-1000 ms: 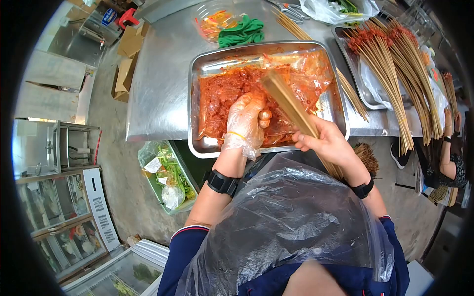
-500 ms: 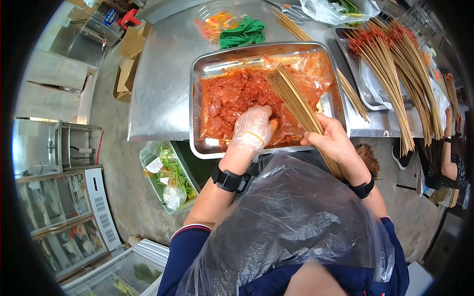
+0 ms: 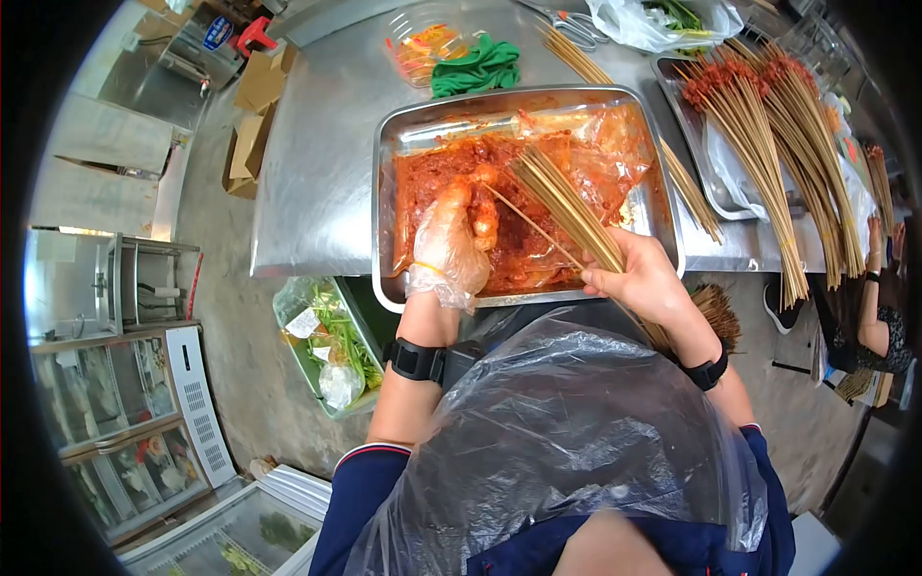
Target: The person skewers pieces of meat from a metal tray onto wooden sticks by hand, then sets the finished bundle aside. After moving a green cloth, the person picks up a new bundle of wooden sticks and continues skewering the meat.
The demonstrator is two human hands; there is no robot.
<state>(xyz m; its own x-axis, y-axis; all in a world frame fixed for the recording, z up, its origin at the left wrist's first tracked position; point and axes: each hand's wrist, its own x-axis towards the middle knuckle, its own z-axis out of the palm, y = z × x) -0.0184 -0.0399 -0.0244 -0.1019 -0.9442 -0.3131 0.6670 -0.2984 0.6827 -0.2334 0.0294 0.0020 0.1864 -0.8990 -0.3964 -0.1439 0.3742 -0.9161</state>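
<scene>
A steel tray (image 3: 382, 192) holds red marinated meat (image 3: 423, 178) on clear plastic film. My left hand (image 3: 448, 240), in a clear plastic glove with a yellow band at the wrist, is over the left half of the meat. Its red-smeared fingers are curled; what lies within them is hidden. My bare right hand (image 3: 642, 276) grips a bundle of bamboo skewers (image 3: 567, 202) slanting over the tray's right side. One single skewer (image 3: 538, 228) sticks out apart from the bundle, its tip at my left fingers.
Behind the tray lie green gloves (image 3: 475, 67), a clear plastic container (image 3: 423, 53) and scissors (image 3: 574, 27). Loaded skewers (image 3: 749, 125) rest across another tray (image 3: 672, 72) at right. A green crate (image 3: 360, 331) of vegetables stands below the table. Another person's arm (image 3: 872, 298) shows far right.
My left hand has shifted left and turned, its fingers now up by the meat's middle. A single skewer now stands apart from the bundle. My right hand has barely moved.
</scene>
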